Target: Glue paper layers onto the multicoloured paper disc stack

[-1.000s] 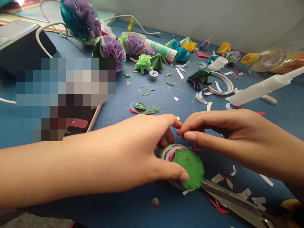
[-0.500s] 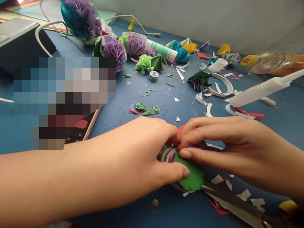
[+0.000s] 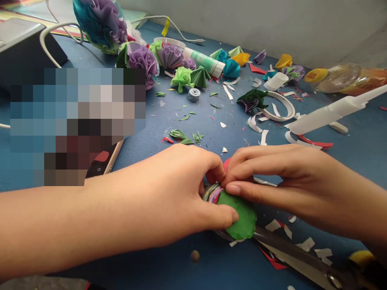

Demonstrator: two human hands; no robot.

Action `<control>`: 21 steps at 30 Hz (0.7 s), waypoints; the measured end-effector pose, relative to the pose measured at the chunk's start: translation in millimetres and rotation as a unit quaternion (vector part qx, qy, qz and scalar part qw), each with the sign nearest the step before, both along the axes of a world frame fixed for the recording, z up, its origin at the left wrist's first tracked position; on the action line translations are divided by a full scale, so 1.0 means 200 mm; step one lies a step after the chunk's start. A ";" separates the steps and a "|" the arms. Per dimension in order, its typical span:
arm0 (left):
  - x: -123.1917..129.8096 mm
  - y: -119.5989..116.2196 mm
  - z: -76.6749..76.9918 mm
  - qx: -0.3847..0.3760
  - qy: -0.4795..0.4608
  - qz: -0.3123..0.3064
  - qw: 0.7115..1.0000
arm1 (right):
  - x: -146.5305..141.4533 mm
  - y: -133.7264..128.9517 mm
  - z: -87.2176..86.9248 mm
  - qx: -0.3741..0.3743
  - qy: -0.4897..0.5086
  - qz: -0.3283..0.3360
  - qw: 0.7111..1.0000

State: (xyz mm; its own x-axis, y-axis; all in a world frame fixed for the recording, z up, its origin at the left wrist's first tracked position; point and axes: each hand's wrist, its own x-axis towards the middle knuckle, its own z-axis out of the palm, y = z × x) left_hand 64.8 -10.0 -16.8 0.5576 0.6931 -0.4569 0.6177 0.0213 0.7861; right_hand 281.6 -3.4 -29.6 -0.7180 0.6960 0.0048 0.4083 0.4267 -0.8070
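A round piece with a flat green top (image 3: 242,217) and layered multicoloured edges lies low in the middle of the view. My left hand (image 3: 193,189) is closed round it, thumb flat on the green top and fingers curled at its far edge. Thumb and fingertips of my right hand (image 3: 281,173) pinch at the upper rim, touching the left fingertips. A bit of red (image 3: 227,164) shows behind the fingers. Beside the green piece, a pair of scissors (image 3: 296,257) lies at the lower right, partly under it.
Folded paper pieces (image 3: 183,79), a glue stick (image 3: 204,62), a white tape ring (image 3: 281,106), a white squeeze bottle (image 3: 329,114), a clear bottle (image 3: 347,78) and paper scraps (image 3: 181,136) lie on the blue table (image 3: 151,137). A phone (image 3: 113,157), partly blurred out, is at left.
The whole view has shifted slightly, so things appear a little further left and up. Both hands keep nearly the same hold on the green-topped piece.
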 end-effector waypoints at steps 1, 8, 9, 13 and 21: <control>0.00 0.00 0.00 -0.001 0.005 0.001 1.000 | 0.00 0.00 0.00 0.019 -0.005 0.004 1.000; 0.01 0.01 0.01 -0.008 0.020 0.004 1.000 | -0.01 0.00 0.04 0.007 -0.024 0.018 1.000; 0.01 0.01 0.01 -0.005 0.019 0.001 1.000 | -0.01 0.00 0.04 0.020 -0.019 0.022 0.999; 0.00 0.00 -0.02 0.015 -0.003 -0.001 1.000 | -0.01 -0.01 0.04 0.120 -0.021 0.042 0.992; 0.00 0.00 -0.03 0.038 -0.013 0.001 0.999 | 0.01 0.01 -0.04 0.220 -0.008 0.103 0.970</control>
